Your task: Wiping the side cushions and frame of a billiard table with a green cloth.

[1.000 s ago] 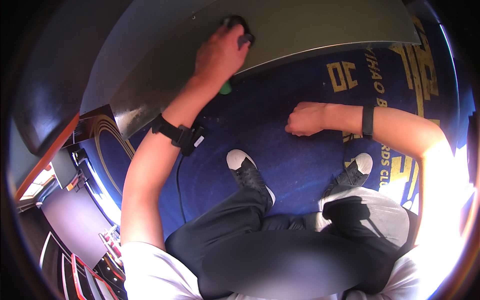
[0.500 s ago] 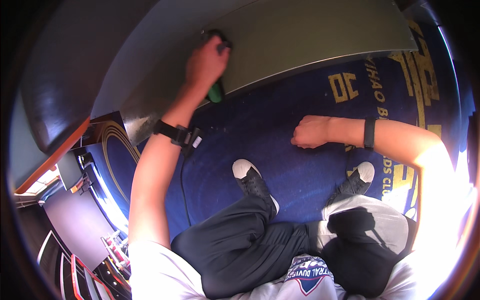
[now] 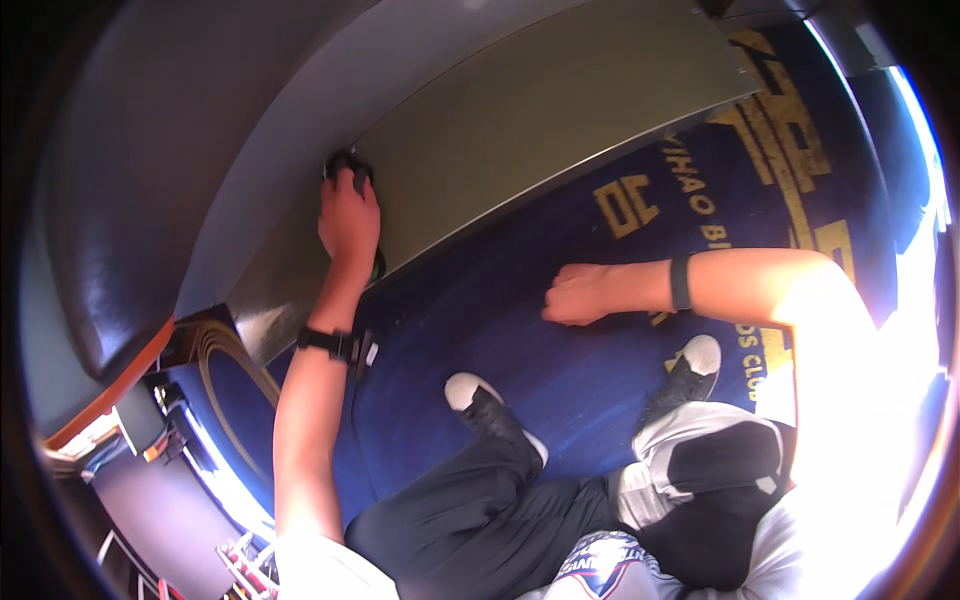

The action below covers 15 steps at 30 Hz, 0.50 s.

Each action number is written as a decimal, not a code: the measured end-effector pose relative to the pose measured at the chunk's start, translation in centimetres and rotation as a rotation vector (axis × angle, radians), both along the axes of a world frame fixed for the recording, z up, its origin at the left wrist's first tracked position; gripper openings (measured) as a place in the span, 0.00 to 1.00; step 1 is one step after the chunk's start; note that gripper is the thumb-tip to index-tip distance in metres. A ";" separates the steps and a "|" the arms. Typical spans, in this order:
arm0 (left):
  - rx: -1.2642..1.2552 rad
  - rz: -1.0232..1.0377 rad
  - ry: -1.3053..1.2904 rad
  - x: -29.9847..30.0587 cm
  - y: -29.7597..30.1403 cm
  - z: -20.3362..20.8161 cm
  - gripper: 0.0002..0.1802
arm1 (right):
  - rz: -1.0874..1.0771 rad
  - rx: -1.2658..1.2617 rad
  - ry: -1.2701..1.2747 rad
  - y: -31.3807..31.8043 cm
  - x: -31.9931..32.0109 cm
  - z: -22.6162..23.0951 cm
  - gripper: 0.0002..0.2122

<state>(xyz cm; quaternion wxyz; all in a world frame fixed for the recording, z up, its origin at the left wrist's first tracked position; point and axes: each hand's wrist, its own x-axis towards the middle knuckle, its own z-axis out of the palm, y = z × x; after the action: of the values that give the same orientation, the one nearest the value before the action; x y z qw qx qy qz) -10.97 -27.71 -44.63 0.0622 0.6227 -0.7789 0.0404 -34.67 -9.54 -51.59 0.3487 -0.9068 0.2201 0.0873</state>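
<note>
My left hand (image 3: 350,222) is wrapped round a black and green handheld tool, which looks like a cordless drill (image 3: 378,268). Its dark head points at the upper edge of a flat grey-olive panel (image 3: 520,120), close to the panel's left end. The hand hides most of the tool, and I cannot make out its tip. My right hand (image 3: 578,295) is closed in a loose fist above the carpet, apart from the panel; whatever its fingers may hold is hidden.
A large dark curved body (image 3: 120,180) rises at the left, above the panel. Blue carpet (image 3: 470,310) with gold markings lies below. My two shoes (image 3: 478,395) rest on it. A thin black cable (image 3: 355,400) hangs from my left wristband (image 3: 330,342).
My view has turned, so the panel and carpet sit lower and further left. My left hand still grips the tool near the panel's upper edge. The right hand stays closed.
</note>
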 end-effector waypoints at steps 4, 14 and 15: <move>0.007 -0.142 0.115 -2.8 4.0 0.0 0.09 | -0.096 -0.064 -0.044 -1.4 1.0 -0.8 0.08; 0.273 -0.264 0.797 -8.6 8.4 2.9 0.13 | -0.561 0.339 -0.555 -1.8 2.4 2.0 0.11; 0.363 -0.175 0.871 -8.5 8.3 3.1 0.14 | -0.783 0.398 -0.651 -2.2 2.4 2.9 0.13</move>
<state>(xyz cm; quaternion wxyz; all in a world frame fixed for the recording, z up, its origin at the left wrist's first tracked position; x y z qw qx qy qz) -19.42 -19.39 -41.51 0.2762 0.5146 -0.7244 -0.3662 -32.23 -11.76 -48.70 0.5701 -0.6536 0.4013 -0.2945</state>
